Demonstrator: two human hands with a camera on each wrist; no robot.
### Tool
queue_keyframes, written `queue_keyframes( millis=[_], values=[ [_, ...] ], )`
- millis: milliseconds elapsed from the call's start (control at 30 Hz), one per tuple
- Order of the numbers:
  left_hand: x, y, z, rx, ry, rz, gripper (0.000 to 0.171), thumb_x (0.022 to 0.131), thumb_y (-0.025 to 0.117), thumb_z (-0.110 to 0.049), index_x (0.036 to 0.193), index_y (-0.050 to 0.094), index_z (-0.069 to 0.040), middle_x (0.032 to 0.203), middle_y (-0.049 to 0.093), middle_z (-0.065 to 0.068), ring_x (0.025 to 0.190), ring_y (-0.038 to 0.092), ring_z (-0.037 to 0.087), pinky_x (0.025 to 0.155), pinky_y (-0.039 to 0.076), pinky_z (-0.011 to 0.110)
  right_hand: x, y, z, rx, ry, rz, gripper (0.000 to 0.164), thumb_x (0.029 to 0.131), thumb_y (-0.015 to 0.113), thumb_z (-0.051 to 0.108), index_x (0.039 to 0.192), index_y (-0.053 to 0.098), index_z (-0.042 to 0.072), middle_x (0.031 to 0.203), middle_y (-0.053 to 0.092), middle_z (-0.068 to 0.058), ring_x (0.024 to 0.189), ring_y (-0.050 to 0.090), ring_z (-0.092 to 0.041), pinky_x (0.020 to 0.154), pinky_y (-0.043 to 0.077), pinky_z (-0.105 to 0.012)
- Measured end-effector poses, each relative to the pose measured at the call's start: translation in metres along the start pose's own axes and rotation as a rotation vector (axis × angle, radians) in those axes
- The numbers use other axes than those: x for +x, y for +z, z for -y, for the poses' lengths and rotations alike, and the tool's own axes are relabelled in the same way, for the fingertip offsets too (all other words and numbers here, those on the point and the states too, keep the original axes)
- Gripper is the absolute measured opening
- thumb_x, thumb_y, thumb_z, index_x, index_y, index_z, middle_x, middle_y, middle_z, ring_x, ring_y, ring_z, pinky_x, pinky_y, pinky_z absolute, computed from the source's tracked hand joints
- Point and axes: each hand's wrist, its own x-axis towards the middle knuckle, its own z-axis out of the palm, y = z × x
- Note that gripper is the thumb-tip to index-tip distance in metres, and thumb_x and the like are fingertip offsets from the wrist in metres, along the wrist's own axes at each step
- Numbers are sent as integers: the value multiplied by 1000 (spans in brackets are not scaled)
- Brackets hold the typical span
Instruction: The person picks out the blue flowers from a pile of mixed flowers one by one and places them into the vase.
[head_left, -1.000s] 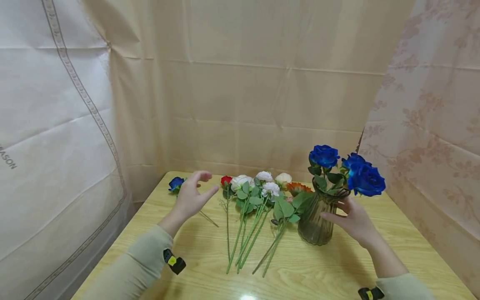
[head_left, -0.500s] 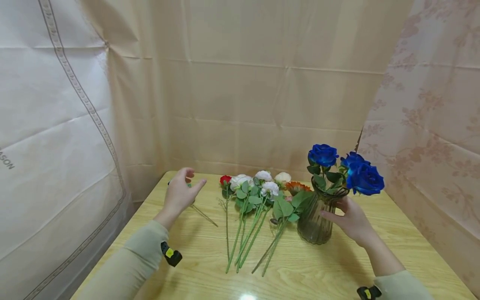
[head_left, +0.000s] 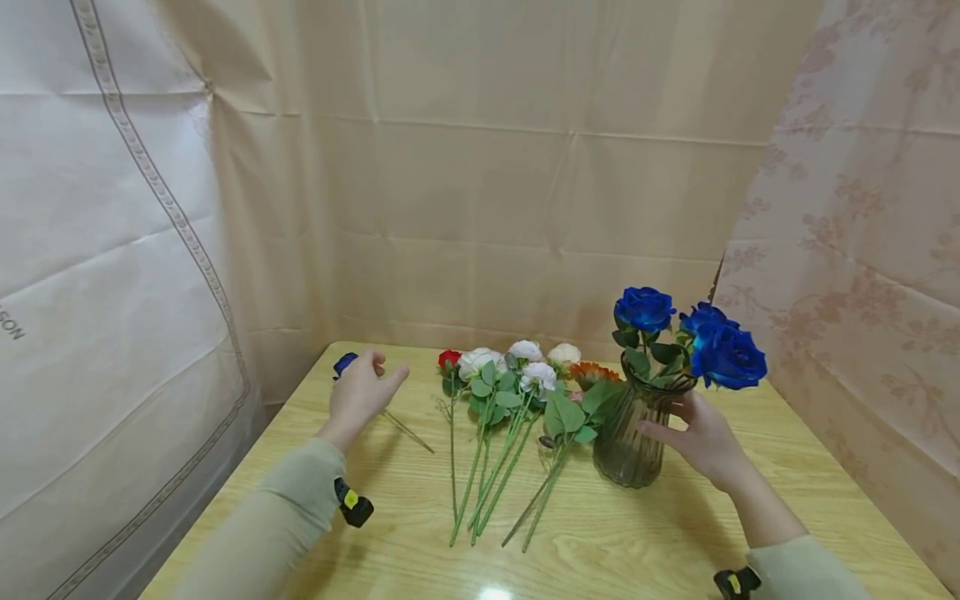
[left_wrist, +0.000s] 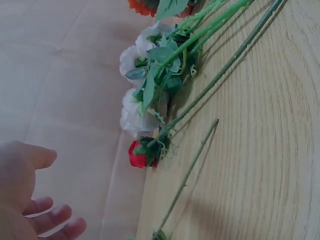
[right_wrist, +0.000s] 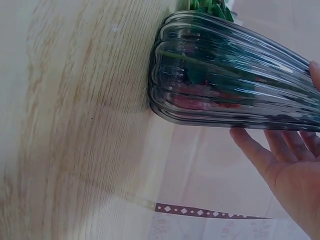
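My left hand (head_left: 362,390) hovers over a lone blue rose (head_left: 344,364) at the table's back left corner, fingers spread and nothing between them. That rose's head is partly hidden behind the hand; its thin stem (head_left: 408,432) points toward the front right. On the right, my right hand (head_left: 705,437) holds a ribbed, smoky glass vase (head_left: 630,446) near its neck, thumb on one side and fingers on the other. Several blue roses (head_left: 727,354) with green leaves stand in the vase. The right wrist view shows the glass wall (right_wrist: 215,75) close up beside the fingers.
Between the hands lie a red rose (head_left: 449,358), several white flowers (head_left: 538,377) and an orange flower (head_left: 595,373), stems toward the front of the wooden table (head_left: 637,550). A beige cloth (head_left: 480,208) hangs behind; other cloths hang at both sides.
My left hand has moved left and slightly down, from beside the lone blue rose to over it. The right hand keeps its hold on the vase.
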Motion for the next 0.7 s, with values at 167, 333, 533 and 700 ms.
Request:
queue_keyframes(
  millis=[167,333,533,700],
  values=[
    [4,8,7,56,-59,51,70,81,52,-70,120,51,-12,108,62,9,82,60,25,61,46,40,0,0,1,22,35,7,74,84,70,39,145,28,36,140,43,-7,126,41,-35,93,36,-61],
    [9,12,15,111,-101,105,60,84,54,-65,111,55,-10,97,62,8,71,57,21,52,43,35,2,0,3,31,63,12,76,84,70,42,146,28,31,142,41,-9,128,39,-37,93,37,-60],
    [11,18,18,151,-149,156,47,86,55,-58,84,51,-10,70,49,5,58,45,19,46,32,32,3,1,3,47,57,7,76,83,71,41,146,29,30,142,40,-8,128,39,-37,94,36,-61],
    [10,22,18,195,-196,185,47,84,57,-58,82,61,-11,81,60,7,68,56,23,49,40,38,3,1,3,47,47,17,78,83,70,42,147,28,29,143,38,-9,128,39,-38,94,35,-62]
  ],
)
